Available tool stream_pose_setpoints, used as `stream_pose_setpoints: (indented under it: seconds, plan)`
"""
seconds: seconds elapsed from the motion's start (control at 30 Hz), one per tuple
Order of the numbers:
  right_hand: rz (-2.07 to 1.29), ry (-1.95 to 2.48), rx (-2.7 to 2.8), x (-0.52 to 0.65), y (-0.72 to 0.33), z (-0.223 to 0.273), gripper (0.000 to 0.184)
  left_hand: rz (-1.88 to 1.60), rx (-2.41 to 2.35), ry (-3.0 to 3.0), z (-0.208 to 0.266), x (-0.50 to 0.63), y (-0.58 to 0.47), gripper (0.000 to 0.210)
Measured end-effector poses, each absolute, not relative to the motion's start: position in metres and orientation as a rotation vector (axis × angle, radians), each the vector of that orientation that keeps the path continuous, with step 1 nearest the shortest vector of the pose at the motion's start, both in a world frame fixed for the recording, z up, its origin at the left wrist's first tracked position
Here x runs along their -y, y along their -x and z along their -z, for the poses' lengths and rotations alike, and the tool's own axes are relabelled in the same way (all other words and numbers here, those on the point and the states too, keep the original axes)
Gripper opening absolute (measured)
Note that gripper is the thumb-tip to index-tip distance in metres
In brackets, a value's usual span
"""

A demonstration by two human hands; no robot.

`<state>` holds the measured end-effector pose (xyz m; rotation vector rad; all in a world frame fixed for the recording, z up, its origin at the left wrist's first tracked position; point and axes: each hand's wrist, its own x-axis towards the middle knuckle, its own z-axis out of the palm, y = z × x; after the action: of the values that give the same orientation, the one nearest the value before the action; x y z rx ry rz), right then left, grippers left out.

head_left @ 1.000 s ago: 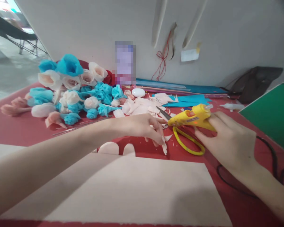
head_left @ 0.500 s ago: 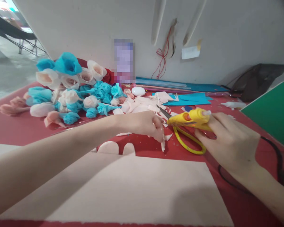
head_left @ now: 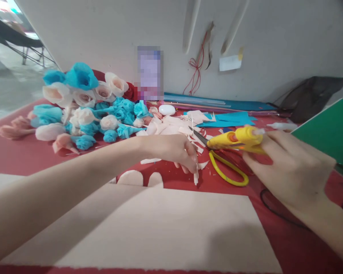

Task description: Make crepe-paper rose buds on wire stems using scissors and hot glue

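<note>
My left hand is closed on a small rolled strip of pale paper, whose end sticks out below the fingers. In my right hand I grip a yellow hot glue gun, its nozzle pointing left toward the left hand but apart from it. Scissors with yellow handles lie on the red table under the glue gun. A large pale sheet of paper lies in front of me, with rounded paper petals at its far edge.
Blue, white and pink paper flowers are heaped at the back left. Pale paper scraps, a white oval object and blue sheets lie behind my hands. A green board stands right; a black cord runs below my right hand.
My right hand has drawn the glue gun a little to the right, away from the paper strip. My left hand stays almost in place, still holding the strip.
</note>
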<state>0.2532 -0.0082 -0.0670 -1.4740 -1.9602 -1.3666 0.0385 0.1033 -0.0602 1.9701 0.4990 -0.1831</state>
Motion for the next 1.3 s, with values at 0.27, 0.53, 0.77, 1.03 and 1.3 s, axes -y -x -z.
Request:
stream_pose_setpoints:
  seconds: [0.27,0.53,0.77,1.03,1.3]
  plan:
    - [1.112,1.591,1.857,0.006,-0.259,0.064,0.025,0.066,-0.515,-2.034,0.056,-0.102,-0.032,0.016]
    - [0.757,1.786,1.782,0.005,-0.259,0.056,0.034,0.136,-0.576,-2.177,0.037,-0.095,-0.017,0.017]
    - [0.585,1.895,1.794,0.002,-0.262,0.055,0.047,0.297,-0.587,-2.181,0.016,-0.093,-0.005,0.014]
    - [0.733,1.976,1.819,-0.001,-0.265,0.069,0.036,0.316,-0.557,-2.132,0.033,-0.097,-0.015,0.013]
    - [0.802,1.982,1.810,0.002,-0.263,0.068,0.030,0.151,-0.418,-2.055,0.050,-0.097,-0.025,0.017]
